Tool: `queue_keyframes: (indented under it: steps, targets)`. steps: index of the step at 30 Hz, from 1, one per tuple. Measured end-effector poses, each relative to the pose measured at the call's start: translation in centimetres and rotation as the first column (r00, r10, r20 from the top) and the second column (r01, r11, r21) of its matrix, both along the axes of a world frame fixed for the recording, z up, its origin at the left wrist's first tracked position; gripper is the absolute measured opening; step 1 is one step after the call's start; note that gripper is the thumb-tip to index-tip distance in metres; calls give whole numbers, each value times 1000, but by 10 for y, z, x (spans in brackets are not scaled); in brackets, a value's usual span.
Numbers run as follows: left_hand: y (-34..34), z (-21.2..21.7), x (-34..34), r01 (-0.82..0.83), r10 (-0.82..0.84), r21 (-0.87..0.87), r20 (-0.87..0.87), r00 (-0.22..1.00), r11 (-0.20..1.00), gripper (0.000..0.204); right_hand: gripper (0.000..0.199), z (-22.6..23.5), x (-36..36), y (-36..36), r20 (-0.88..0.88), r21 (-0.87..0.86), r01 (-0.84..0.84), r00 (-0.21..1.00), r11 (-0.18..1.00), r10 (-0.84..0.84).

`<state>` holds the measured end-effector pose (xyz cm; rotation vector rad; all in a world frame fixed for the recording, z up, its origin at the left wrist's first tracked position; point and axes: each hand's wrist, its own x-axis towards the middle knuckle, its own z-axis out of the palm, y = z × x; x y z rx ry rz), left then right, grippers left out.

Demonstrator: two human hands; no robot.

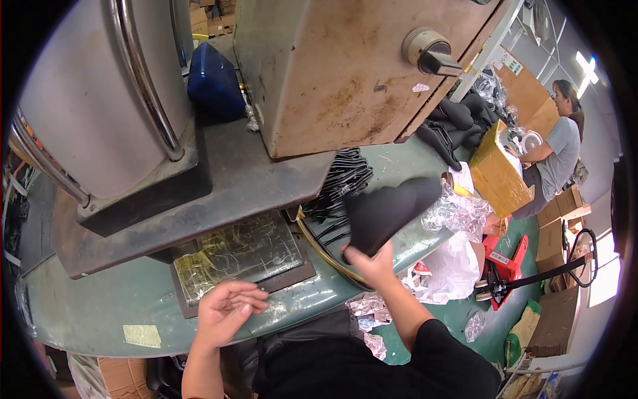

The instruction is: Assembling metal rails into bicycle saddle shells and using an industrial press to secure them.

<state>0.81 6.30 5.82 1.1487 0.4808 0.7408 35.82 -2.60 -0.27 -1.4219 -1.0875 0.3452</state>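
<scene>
My right hand [373, 266] is closed on the lower end of a black bicycle-saddle-shaped piece [389, 213], thumb against it. The piece is tilted and blurred, held above the green table [319, 289] to the right of the machine. My left hand [229, 309] holds nothing; its fingers are loosely bent and apart, close to the front edge of a flat plate [242, 253] covered in scuffed clear film. A stack of thin black curved parts [345, 176] lies behind the held piece, partly hidden by it.
A grey machine head [100, 100] and a rusty control box [325, 80] with a knob overhang the table. More black padded pieces [458, 120] are heaped at the far right. A person in grey [558, 149] stands by a carton [502, 169]. A red pallet jack [505, 259] is on the floor.
</scene>
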Motion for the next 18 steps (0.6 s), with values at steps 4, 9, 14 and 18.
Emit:
queue_keyframes:
  steps: [4,9,14,18]
  targets:
    - [-17,-18,-33,-74,78,37,-159,984,997,30,45,77,60,37,-149,-292,199,957,936,-250]
    - [-18,-12,-37,-56,75,99,-194,978,993,31,66,118,234,157,-462,326,276,881,904,-102]
    - [-66,-5,-148,-229,263,137,-360,895,964,25,24,79,90,171,649,-99,208,755,973,-96]
    - [-109,-29,-274,-753,734,202,-478,482,626,20,40,34,80,96,832,-87,5,550,996,70]
